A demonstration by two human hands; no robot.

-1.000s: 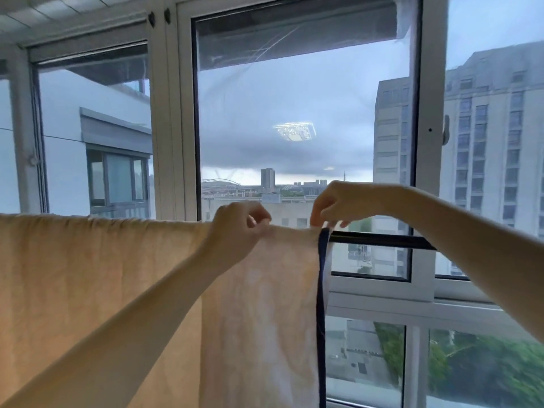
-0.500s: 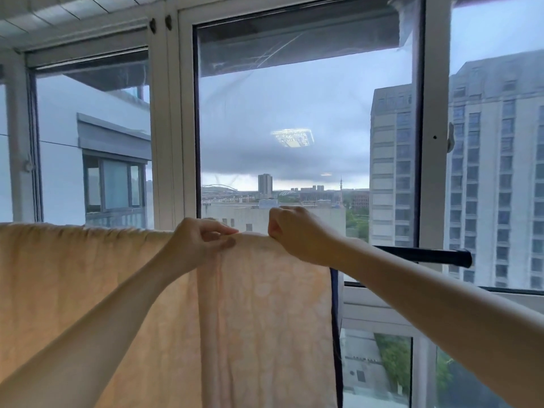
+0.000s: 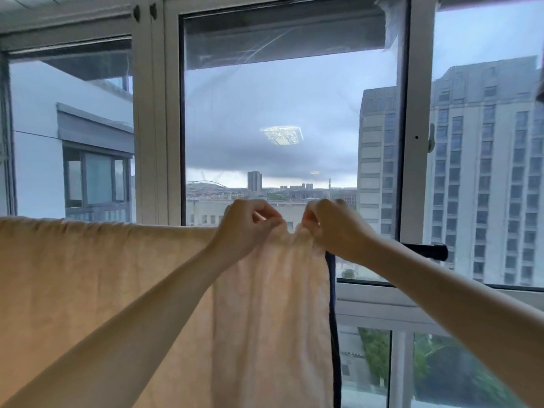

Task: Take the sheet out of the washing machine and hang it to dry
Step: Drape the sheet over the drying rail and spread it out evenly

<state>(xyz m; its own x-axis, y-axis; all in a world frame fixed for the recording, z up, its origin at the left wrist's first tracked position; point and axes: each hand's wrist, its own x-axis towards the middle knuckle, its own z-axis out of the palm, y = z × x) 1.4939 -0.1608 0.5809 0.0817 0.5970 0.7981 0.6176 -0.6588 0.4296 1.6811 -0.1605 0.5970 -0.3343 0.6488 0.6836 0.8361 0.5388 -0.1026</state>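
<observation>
- Head view: the sheet hangs draped over the black rod, leaving only the rod's right end bare.
- Left hand and right hand, close together, each pinch the sheet's bunched top fold at the rod, likely to smooth it flat for drying.

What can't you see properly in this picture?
Head view:
1. The pole: the sheet covers it; only its right end shows.
2. The sheet's bottom: cut off by the picture's lower edge.
3. The dark blue strip beside the sheet: mostly hidden behind it, so unidentifiable.
</observation>
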